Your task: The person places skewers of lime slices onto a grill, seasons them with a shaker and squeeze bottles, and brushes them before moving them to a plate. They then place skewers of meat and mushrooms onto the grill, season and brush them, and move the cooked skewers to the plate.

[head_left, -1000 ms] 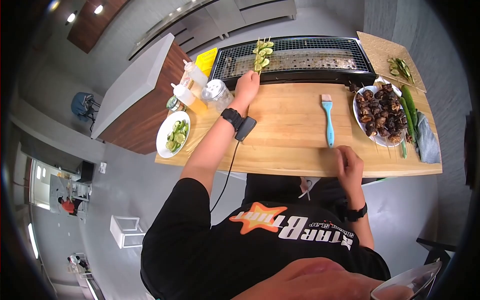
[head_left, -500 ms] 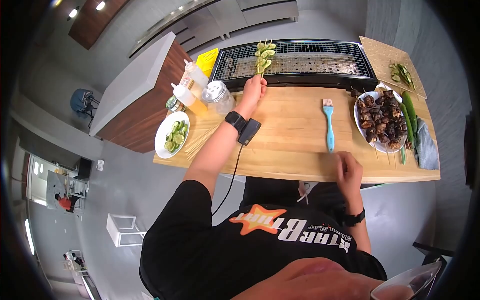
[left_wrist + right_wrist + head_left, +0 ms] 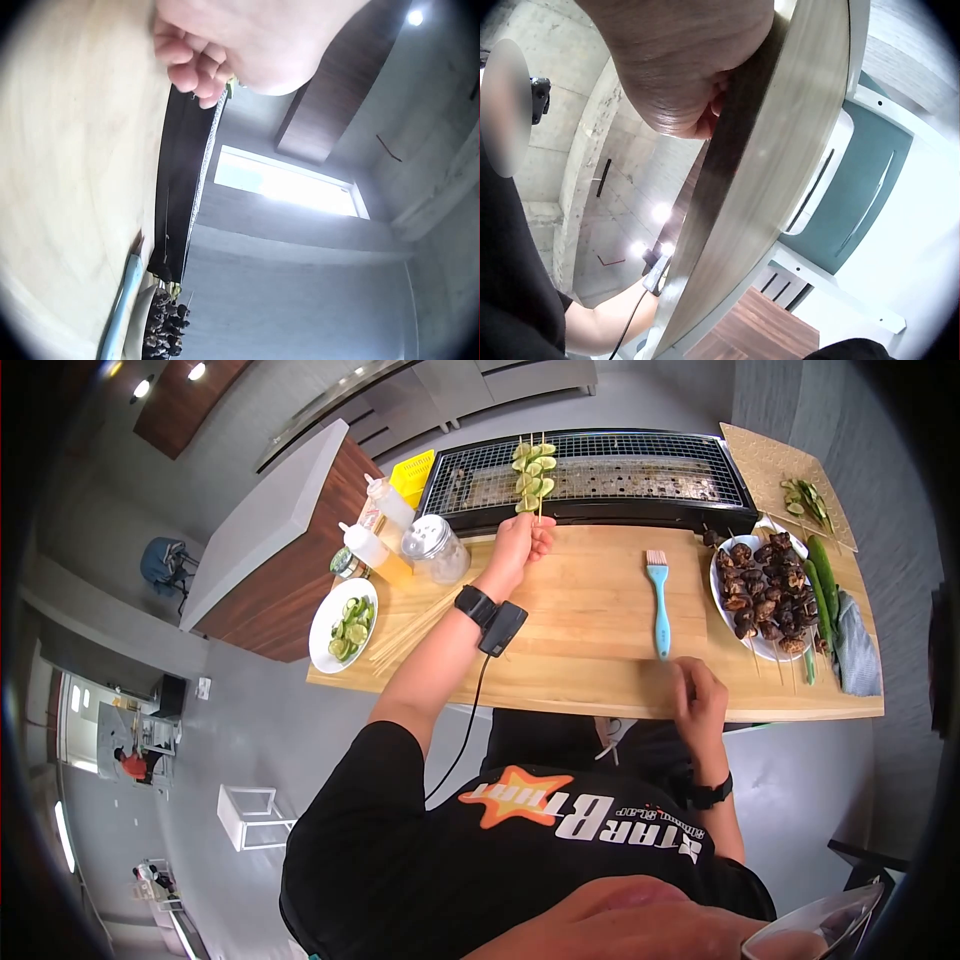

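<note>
My left hand pinches the lower ends of several cucumber-slice skewers at the near edge of the black grill. The pale green slices lie over the wire grate at its left part. In the left wrist view, the curled fingers show beside the grill's dark side, and the slices are mostly hidden. My right hand rests at the table's front edge, loosely curled and holding nothing. Just beyond it lies a blue basting brush, bristles toward the grill.
Grilled mushroom skewers fill a white plate at the right, beside whole cucumbers and a grey cloth. To the left stand a glass shaker, squeeze bottles and a bowl of cucumber slices. Bare bamboo sticks lie nearby.
My left hand has shifted a little to the right and turned, so its curled fingers now show. The cucumber skewers moved slightly right with it. The right hand stays in place.
</note>
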A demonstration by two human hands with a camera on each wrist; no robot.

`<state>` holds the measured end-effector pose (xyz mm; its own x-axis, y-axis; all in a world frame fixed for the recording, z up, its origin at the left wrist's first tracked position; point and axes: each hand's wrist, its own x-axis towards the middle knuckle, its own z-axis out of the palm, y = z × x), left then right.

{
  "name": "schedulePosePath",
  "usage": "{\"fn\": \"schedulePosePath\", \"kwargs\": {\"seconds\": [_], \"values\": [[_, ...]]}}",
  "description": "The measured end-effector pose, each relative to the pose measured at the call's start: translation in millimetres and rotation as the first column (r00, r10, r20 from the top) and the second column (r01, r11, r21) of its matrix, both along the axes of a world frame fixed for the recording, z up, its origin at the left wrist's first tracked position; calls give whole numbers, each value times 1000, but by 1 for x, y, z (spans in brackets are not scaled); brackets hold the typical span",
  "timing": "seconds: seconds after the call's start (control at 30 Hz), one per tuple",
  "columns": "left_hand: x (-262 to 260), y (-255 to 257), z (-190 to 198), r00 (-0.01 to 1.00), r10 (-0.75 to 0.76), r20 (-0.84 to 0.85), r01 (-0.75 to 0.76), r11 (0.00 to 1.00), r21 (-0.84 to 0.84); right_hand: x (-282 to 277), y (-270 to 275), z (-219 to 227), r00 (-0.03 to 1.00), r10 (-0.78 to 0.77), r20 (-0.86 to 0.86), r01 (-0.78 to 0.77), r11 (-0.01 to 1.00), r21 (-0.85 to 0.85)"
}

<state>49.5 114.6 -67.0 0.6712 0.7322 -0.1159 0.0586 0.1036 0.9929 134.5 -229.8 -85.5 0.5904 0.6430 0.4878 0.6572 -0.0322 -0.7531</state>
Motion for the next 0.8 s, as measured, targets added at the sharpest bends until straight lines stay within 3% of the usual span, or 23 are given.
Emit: {"fn": "schedulePosePath", "kwargs": {"seconds": [0.53,0.63,0.73,0.8], "values": [[11,2,-12,998,-17,54,20,998,-52,0,-2,0,1000,-7,-14,7,1000,10],[11,-5,-15,999,10,49,-12,999,36,5,-5,1,956,77,-284,-92,995,-39],[10,-12,-14,995,50,88,-54,997,48,9,3,17,815,199,-545,-200,978,59],[11,-10,-19,984,90,155,-90,996,-7,10,19,37,775,257,-577,-281,959,49]]}}
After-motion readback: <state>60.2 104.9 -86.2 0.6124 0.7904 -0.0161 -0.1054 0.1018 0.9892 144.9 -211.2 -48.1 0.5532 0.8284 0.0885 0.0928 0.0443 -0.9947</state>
